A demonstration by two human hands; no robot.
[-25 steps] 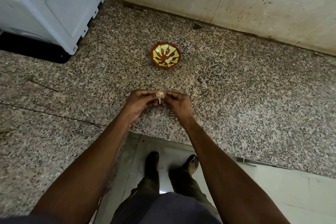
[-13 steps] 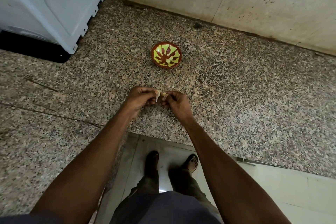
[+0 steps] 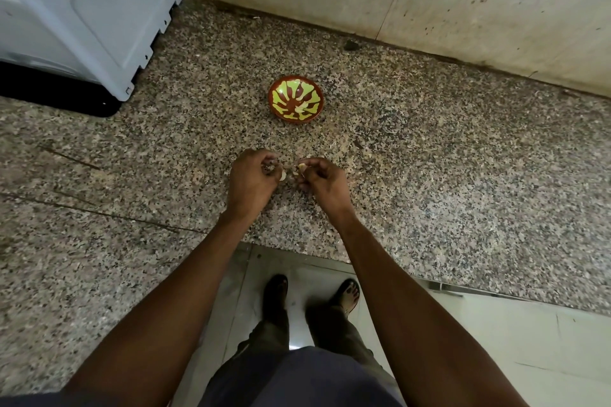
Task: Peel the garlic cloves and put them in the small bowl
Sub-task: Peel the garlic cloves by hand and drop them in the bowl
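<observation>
Pale garlic clove sits pinched in your left hand; your right hand pinches a scrap of skin just beside it. The small bowl lies straight ahead, slightly nearer your right hand.

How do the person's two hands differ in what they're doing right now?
The left hand pinches a pale garlic clove at its fingertips, while the right hand pinches a smaller pale scrap, seemingly peel. The left hand's grip points down and inward; the right hand's scrap sits a little higher. Both hands are curled, close together but apart, above the speckled counter, short of the small bowl.
</observation>
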